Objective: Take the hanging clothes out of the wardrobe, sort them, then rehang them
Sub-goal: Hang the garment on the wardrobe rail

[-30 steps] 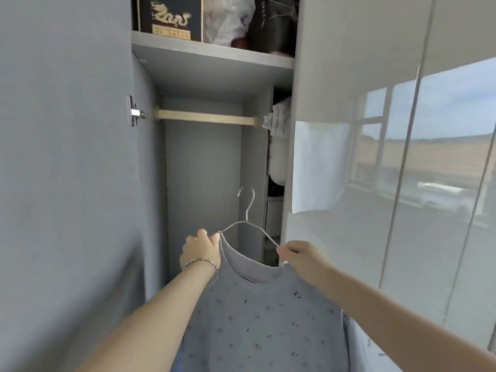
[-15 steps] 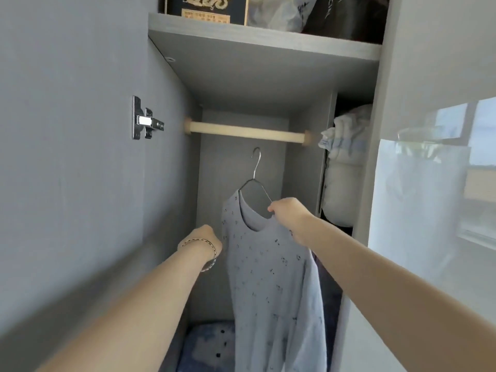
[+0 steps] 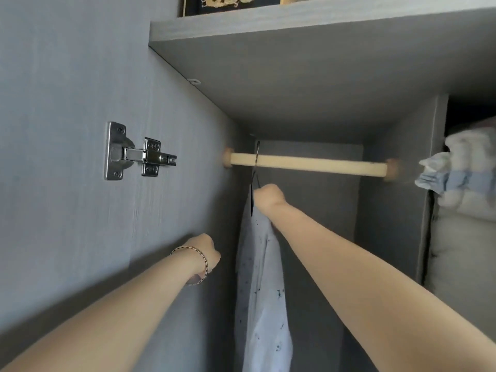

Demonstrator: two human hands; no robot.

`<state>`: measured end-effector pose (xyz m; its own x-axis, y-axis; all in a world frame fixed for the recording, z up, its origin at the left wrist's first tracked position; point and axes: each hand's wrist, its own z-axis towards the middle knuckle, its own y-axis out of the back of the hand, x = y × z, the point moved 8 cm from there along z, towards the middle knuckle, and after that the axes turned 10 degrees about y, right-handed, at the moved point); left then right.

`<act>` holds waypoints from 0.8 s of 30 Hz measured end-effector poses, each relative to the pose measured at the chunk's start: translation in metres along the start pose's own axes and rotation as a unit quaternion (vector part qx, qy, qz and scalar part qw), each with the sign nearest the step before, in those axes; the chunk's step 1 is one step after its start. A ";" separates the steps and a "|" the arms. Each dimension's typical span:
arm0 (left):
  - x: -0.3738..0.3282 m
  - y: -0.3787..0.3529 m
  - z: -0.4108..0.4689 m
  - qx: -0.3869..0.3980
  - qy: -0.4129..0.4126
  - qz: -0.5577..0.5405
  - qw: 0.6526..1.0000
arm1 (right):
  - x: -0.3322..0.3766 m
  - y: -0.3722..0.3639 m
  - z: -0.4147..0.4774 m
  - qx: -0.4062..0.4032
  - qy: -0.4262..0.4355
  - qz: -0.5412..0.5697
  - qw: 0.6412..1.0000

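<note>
Pale-blue shirt (image 3: 261,291) edge-on, long axis vertical

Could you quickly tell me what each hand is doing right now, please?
Left hand: cannot be told, fingers hidden.
Right hand: closed on the hanger, hooked over the rod.

Soft, even light comes from behind the person onto the door panel (image 3: 67,103), where the left forearm (image 3: 107,318) throws a faint shadow band. The wardrobe (image 3: 308,210) interior sits dim. The metal hinge (image 3: 139,154) glints. Wide-angle stretch skews the shelf (image 3: 295,28), and the folded linens (image 3: 461,178) at right are blurred.
</note>
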<state>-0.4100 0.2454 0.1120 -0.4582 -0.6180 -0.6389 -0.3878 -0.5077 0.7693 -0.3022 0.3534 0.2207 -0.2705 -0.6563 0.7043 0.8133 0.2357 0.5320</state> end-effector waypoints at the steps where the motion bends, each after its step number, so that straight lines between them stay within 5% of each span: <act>1: 0.000 -0.002 0.009 0.003 0.000 -0.019 1.000 | 0.001 -0.010 0.004 0.002 0.010 0.010 1.000; 10: 0.011 0.002 0.020 -0.043 0.015 0.010 0.999 | 0.000 -0.073 0.011 0.016 0.018 0.061 0.998; 20: 0.034 0.008 -0.012 -0.026 0.021 -0.020 0.999 | -0.016 -0.057 -0.022 0.092 0.003 0.095 0.991; 24: 0.044 0.017 -0.035 -0.039 0.009 0.045 0.998 | -0.029 -0.041 -0.066 0.131 -0.011 0.003 0.991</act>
<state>-0.4087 0.1886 0.0977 -0.4740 -0.6737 -0.5670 -0.2809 -0.4946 0.8225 -0.2937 0.3160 0.1475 -0.2792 -0.6388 0.7169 0.6541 0.4201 0.6291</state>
